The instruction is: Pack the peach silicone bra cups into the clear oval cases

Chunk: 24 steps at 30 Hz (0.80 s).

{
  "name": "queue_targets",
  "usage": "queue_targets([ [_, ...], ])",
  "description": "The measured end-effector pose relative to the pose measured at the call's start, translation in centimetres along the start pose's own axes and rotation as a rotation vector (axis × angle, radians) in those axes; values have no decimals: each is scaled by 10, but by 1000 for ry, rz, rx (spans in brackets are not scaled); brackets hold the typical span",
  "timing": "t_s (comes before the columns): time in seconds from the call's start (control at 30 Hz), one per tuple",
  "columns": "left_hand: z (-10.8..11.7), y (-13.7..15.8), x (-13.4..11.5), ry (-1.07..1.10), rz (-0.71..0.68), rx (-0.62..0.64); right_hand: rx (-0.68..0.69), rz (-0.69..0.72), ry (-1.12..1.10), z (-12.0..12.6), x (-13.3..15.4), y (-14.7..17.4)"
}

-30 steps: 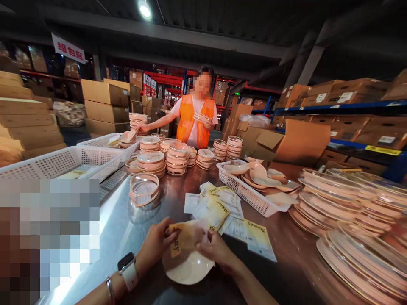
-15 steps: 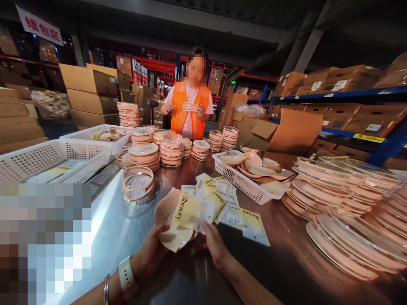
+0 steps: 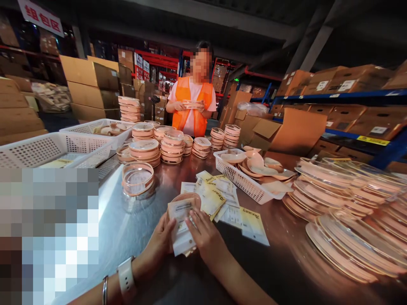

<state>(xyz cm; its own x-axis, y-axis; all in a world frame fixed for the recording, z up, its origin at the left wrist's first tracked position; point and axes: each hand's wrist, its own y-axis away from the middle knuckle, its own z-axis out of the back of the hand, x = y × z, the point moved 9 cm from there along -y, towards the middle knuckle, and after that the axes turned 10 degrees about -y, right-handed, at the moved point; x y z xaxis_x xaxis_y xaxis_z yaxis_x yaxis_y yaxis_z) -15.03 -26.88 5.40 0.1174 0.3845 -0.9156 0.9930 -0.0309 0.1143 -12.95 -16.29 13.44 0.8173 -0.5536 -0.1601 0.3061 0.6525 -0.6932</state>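
Observation:
My left hand [image 3: 160,241] grips the left edge of a peach-coloured curved pad [image 3: 192,196] and a small printed card [image 3: 182,233] lying over it, with the thumb on the card. The card's pale printed side faces up. From the other side, the fingers of my right hand [image 3: 208,233] press on the card's right part; its thumb is hidden. Just beyond my hands, several yellow-and-white cards [image 3: 213,202] lie overlapping on the metal table [image 3: 267,271]. A round clear container [image 3: 137,180] with a peach band stands to the left of them.
A white basket [image 3: 243,181] of peach pads stands ahead to the right. Stacked round containers [image 3: 172,146] line the back; larger stacks [image 3: 346,245] fill the right. White crates [image 3: 92,148] sit at left. A co-worker in an orange vest [image 3: 182,99] stands across the table, holding something peach-coloured.
The card has turned from its yellow side to its pale side over the pad. My right hand has moved left onto it. The co-worker's hands have come together.

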Motion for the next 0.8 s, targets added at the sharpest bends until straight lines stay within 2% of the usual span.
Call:
queue_targets([
  [0.07, 7, -3, 1, -15, -41, -39, -4, 16, -40, -2, 1, 2],
  [0.13, 11, -6, 1, -28, -51, -51, -44, -72, -156, 3, -8, 5],
  [0.17, 11, -6, 2, -22, -41, -45, -94, -185, -261, 7, -18, 7],
  [0.23, 13, -6, -2, 11, -47, -52, -244, -539, -598, 9, -43, 20],
  [0.3, 17, -5, -10, 27, -109, -115, -340, -930, -1095, -12, -52, 38],
  [0.37, 20, 0, -17, -17, -181, -185, -306, -1206, -1600, -44, -29, 43],
  [0.43, 19, 7, -16, -120, -208, -231, -264, -1340, -1910, -61, -2, 40],
  [0.5, 15, 14, -17, -255, -237, -218, -348, -1410, -1975, -67, 4, 40],
  [0.57, 11, 17, -28, -433, -312, -144, -521, -1462, -1900, -66, -7, 47],
  [0.67, 16, 10, -67, -800, -516, -24, -740, -1516, -1712, -57, -32, 60],
  [0.7, 25, 3, -84, -962, -588, -47, -771, -1528, -1670, -54, -39, 62],
  [0.73, 42, -5, -102, -1146, -635, -168, -776, -1541, -1652, -53, -44, 62],
  [0.8, 81, -23, -131, -1241, -640, -369, -739, -1587, -1668, -55, -47, 61],
])
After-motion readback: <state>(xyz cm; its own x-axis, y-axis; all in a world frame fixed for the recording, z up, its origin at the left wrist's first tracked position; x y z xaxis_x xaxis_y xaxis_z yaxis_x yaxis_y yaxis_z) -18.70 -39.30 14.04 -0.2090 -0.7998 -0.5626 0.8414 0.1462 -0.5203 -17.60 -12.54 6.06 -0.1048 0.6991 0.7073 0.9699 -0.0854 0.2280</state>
